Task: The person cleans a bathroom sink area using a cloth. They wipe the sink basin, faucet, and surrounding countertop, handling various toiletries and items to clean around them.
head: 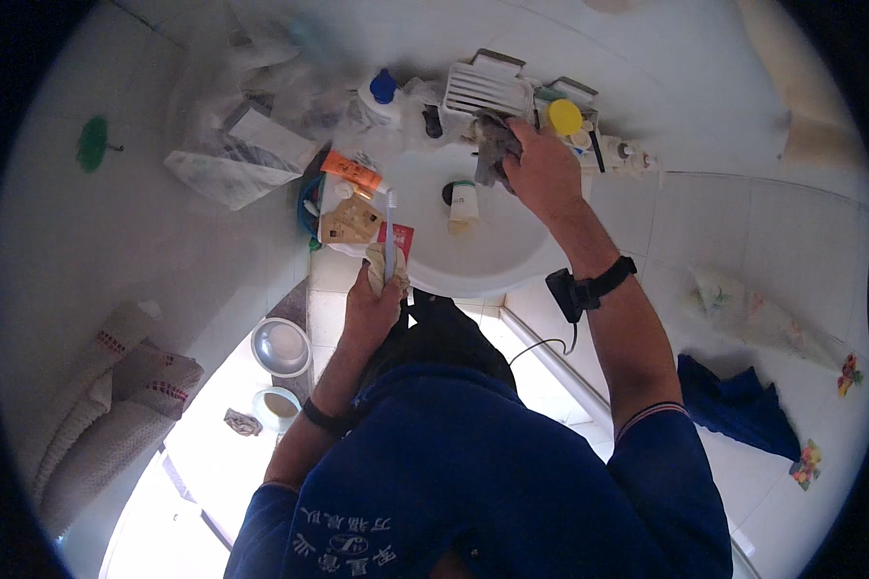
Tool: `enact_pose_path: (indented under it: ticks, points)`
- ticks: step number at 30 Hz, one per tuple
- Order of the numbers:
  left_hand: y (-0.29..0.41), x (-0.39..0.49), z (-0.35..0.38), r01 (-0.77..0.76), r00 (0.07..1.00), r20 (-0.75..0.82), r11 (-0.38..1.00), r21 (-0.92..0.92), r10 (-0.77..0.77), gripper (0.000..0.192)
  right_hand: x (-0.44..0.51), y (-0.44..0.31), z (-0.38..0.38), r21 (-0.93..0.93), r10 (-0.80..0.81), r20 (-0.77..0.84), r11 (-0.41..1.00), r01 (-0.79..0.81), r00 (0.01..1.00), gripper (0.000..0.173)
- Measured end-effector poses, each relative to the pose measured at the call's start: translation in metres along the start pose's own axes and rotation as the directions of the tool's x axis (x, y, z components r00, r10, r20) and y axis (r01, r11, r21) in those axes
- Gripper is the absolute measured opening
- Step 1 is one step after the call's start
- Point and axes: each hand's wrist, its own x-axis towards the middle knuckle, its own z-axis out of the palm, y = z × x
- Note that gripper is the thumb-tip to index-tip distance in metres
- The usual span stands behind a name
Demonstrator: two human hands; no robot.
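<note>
My left hand (pixel 373 304) is closed round a toothbrush (pixel 390 231) with a pale handle and a crumpled cream cloth (pixel 376 269), at the front left rim of a white washbasin (pixel 507 250). My right hand (pixel 547 170) grips a crumpled grey cloth (pixel 494 148) over the back right of the basin, just in front of a white slatted soap rack (pixel 487 87). A white tube with a green band (pixel 464 203) is in the basin beside the dark drain hole. An orange tube (pixel 351 170), tan sachets (pixel 351 221) and a red packet (pixel 403 235) lie on the basin's left ledge.
A blue-capped bottle (pixel 382 94) and clear plastic bags (pixel 239 163) are at the back left. A yellow-lidded container (pixel 565 117) and small bottles (pixel 626 150) line the back right. Two bowls (pixel 281 347) are at lower left; towels (pixel 134 391) hang on the left, a blue cloth (pixel 739 405) on the right.
</note>
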Motion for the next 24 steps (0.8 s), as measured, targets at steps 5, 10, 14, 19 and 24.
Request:
enact_pose_path:
  ticks: [5, 10, 14, 19, 24]
  points:
    - [0.007, 0.001, 0.002, 0.036, 0.997, 0.069, 0.998, -0.05, -0.033, 0.048, -0.012, -0.002, -0.003, 0.05, -0.017, -0.127, 0.998, 0.023, 0.992, 0.05]
    - [0.011, 0.005, 0.012, 0.039, 0.993, 0.11, 0.998, -0.058, -0.033, 0.038, 0.003, -0.005, -0.003, -0.013, 0.039, -0.046, 0.999, -0.04, 0.998, 0.051]
    - [0.017, 0.008, 0.016, 0.048, 0.998, 0.027, 0.997, 0.064, -0.05, 0.037, -0.02, 0.003, -0.011, 0.012, 0.088, -0.014, 0.996, -0.088, 0.996, 0.05]
    - [0.043, 0.005, 0.005, 0.061, 0.998, 0.014, 0.996, 0.061, -0.062, 0.041, -0.099, 0.028, -0.012, 0.116, 0.105, 0.14, 0.986, -0.121, 0.985, 0.052]
    - [0.047, 0.011, 0.006, -0.025, 0.999, 0.034, 0.999, 0.036, 0.023, 0.034, -0.161, 0.099, 0.028, 0.053, 0.304, 0.35, 0.938, -0.343, 0.886, 0.059]
